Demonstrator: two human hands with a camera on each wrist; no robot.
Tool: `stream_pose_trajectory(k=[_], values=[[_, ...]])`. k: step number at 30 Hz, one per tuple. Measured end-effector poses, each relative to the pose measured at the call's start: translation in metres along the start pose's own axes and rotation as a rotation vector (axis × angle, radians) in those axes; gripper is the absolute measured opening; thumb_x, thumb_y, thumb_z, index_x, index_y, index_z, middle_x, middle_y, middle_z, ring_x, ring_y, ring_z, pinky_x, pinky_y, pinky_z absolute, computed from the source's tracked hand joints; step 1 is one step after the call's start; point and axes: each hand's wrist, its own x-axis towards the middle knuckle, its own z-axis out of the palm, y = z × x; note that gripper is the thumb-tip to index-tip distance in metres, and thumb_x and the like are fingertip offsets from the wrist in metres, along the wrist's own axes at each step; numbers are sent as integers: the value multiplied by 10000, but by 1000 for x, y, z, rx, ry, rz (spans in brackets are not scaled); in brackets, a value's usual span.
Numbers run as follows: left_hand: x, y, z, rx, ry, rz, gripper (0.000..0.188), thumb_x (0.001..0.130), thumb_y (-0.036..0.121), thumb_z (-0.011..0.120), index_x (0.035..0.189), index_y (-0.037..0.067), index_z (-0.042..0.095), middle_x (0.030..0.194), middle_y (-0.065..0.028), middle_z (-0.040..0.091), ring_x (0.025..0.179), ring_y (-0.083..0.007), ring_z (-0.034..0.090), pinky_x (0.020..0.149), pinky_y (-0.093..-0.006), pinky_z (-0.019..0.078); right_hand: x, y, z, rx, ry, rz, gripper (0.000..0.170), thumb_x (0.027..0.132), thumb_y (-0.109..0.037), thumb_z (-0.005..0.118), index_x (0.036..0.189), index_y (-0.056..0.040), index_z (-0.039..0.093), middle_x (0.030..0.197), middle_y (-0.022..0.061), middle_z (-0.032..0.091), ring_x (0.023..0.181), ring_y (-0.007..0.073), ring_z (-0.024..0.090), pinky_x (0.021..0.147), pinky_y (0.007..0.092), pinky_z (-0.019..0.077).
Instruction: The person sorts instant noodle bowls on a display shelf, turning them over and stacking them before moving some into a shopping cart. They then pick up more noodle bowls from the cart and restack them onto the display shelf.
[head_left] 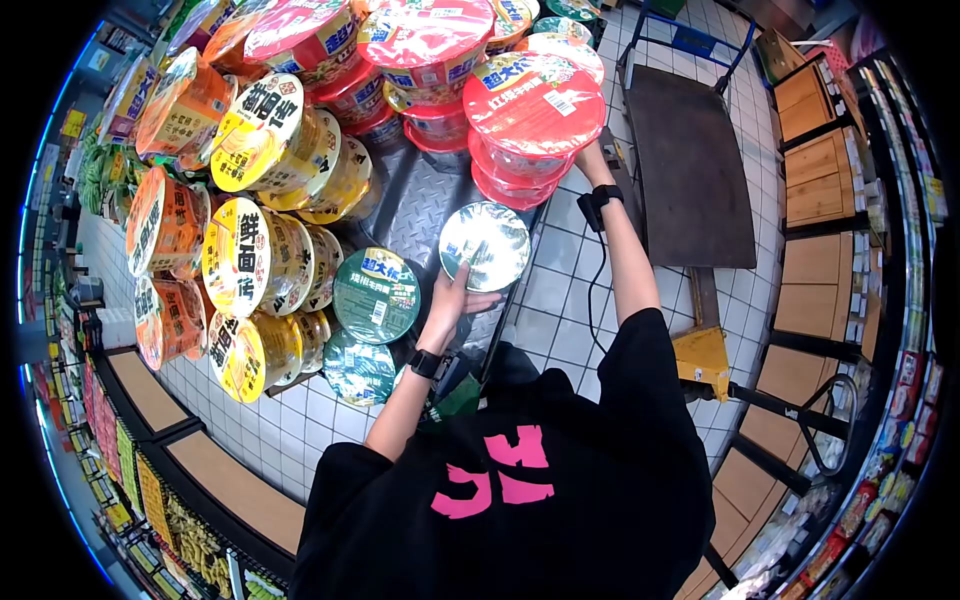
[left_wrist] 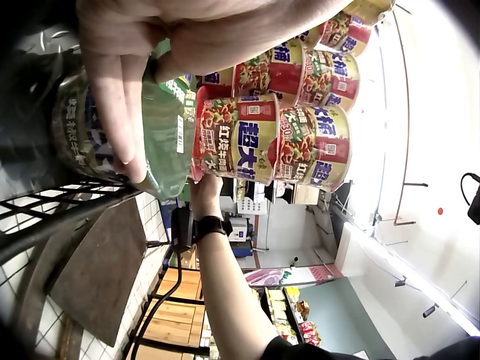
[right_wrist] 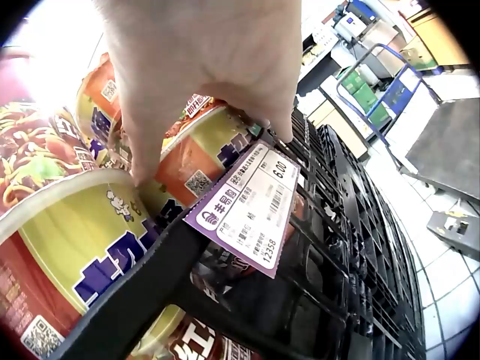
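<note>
My left hand [head_left: 460, 298] grips a green tub with a shiny lid [head_left: 485, 240], thumb on top; the left wrist view shows its fingers [left_wrist: 116, 112] along the green tub [left_wrist: 169, 131]. Beyond the red-lidded tub stack [head_left: 535, 105], my right hand [head_left: 592, 162] is partly hidden. In the right wrist view this hand [right_wrist: 206, 60] curls round an orange-labelled tub [right_wrist: 187, 169] beside the black crate edge [right_wrist: 135, 292], near a price tag [right_wrist: 251, 206]; some fingertips are hidden. Two other green tubs [head_left: 376, 296] stand left of my left hand.
Yellow tubs [head_left: 262, 130] and orange tubs [head_left: 160, 235] are stacked at the left. A dark metal surface [head_left: 410, 205] lies between the stacks. On the right stand a flat cart [head_left: 695, 170] and a yellow pallet jack [head_left: 702, 362]; wooden shelves [head_left: 810, 230] line that side.
</note>
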Motion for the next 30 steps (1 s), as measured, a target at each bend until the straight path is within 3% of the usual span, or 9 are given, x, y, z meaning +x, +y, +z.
stream_pose_trajectory(k=[6,15,25,29,30], values=[[3,4,-3,61,27,-51,463,987,286,365,1311,-21,244,1018,-238,609,763,-317,681,608,-324,582,11,-6,-3,119,41,55,670,790,-217,693,1317,-1,340,1290,187,460,1210,270,443,1007,342,351],[5,2,-6,92,98,18,472,965,313,437,1293,12,283,1017,-232,610,742,-310,684,593,-295,557,21,-6,-7,127,32,108,747,750,-276,720,1316,19,332,1282,203,465,1201,270,451,1007,344,351],[7,-2,-13,129,81,7,456,974,303,419,1301,21,274,848,-233,656,699,-294,685,562,-275,543,28,-10,-8,155,5,217,838,706,-342,751,1316,41,323,1272,220,470,1191,270,460,1007,347,350],[12,-8,-18,114,68,2,451,975,298,415,1305,25,270,853,-236,655,700,-293,686,552,-270,537,44,-1,-42,24,-171,475,875,688,-368,763,1315,50,319,1269,228,473,1187,270,464,1008,348,349],[10,-8,-17,101,65,9,449,974,299,416,1311,39,272,862,-231,656,700,-291,686,544,-265,530,60,19,-57,-90,-250,451,886,639,-378,768,1293,65,365,1271,259,472,1199,304,465,1014,362,347]])
